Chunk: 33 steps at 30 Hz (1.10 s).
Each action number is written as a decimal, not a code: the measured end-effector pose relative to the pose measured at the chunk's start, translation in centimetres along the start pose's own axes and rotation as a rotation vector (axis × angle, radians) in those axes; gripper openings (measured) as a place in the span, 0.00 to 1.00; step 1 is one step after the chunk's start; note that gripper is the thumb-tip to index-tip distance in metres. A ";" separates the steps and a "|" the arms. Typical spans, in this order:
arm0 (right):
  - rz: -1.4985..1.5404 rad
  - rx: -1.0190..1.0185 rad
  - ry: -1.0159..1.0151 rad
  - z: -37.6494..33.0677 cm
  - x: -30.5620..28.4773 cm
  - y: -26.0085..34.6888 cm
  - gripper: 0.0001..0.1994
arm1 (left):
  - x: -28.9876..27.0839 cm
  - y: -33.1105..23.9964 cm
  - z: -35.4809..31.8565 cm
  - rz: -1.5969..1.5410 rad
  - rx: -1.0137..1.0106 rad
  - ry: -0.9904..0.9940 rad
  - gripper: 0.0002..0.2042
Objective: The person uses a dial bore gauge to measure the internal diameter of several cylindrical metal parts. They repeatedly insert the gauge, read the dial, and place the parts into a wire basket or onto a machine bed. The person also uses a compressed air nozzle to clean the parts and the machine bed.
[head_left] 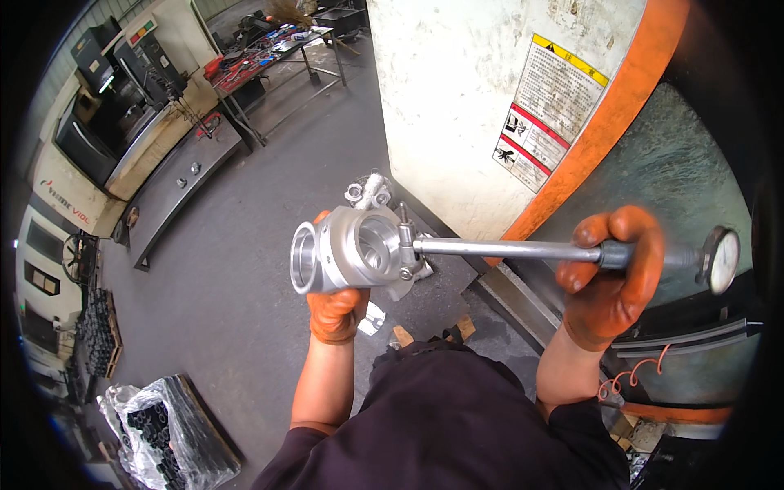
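Note:
In an orange glove, my left hand (335, 314) grips a silvery machined metal housing (336, 253) with round bored openings, its fingers wrapped round the underside and back. My right hand (608, 273), gloved alike, is closed round the dark grip of a dial bore gauge (506, 248). The gauge lies almost level, its round dial (723, 260) beyond my right hand. Its measuring head (406, 245) is at the right-hand opening of the housing; whether it touches the bore I cannot tell. More metal parts (369, 192) show behind the housing, lower down.
A white machine panel (457, 90) with an orange edge (600, 122) and a window (678, 171) stands close on the right. Far off are a cluttered workbench (282, 53) and a low metal table (184, 184). Plastic-wrapped dark parts (155, 433) sit at lower left.

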State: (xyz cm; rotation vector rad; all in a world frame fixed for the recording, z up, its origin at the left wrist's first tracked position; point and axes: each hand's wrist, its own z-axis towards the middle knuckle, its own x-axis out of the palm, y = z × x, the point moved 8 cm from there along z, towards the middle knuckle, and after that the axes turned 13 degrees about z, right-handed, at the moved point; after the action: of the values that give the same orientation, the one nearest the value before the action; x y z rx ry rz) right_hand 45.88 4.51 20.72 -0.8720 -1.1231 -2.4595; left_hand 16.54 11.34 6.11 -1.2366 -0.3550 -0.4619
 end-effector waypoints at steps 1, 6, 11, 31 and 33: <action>0.022 0.010 0.005 -0.3 0.3 -0.2 0.22 | 0.0 -0.4 0.2 0.045 0.057 0.017 0.54; -0.127 0.023 0.212 -1.9 1.6 -0.9 0.21 | 0.2 -2.2 -0.1 0.176 0.206 -0.036 0.56; 0.077 0.103 0.167 -2.6 2.5 -1.8 0.20 | 0.7 -3.4 0.1 0.181 0.282 -0.031 0.60; -0.112 0.108 0.264 -0.4 5.1 -1.6 0.07 | 1.1 -3.0 1.0 -0.105 0.349 0.235 0.57; -0.037 0.126 0.262 -0.3 4.9 -2.1 0.09 | 1.2 -3.1 1.0 -0.039 0.346 0.196 0.56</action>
State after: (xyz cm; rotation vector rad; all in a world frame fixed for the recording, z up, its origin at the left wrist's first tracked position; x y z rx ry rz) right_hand 40.94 5.55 22.51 -0.4800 -1.1905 -2.4137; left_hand 16.01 11.29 9.52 -0.8421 -0.2779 -0.5258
